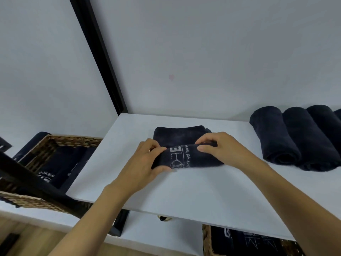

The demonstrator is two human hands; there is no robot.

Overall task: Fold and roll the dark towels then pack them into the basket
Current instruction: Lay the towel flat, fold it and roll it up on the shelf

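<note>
One dark towel (188, 157), centre of the white shelf (184, 193), part rolled; left hand (145, 163) and right hand (219, 149) each grip a roll end. Finished rolls (276, 137), far right, unpacked. Wicker basket (55, 143), left, partly filled.

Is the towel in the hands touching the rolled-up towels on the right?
Apart. The head view shows bare white shelf between the towel and the nearest rolled towel.

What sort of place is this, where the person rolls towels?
Probably a towel storage corner of a salon, spa or hotel, though uncertain: a row of rolled dark towels on a white shelf, a wicker basket holding more, and a printed towel half rolled.
</note>
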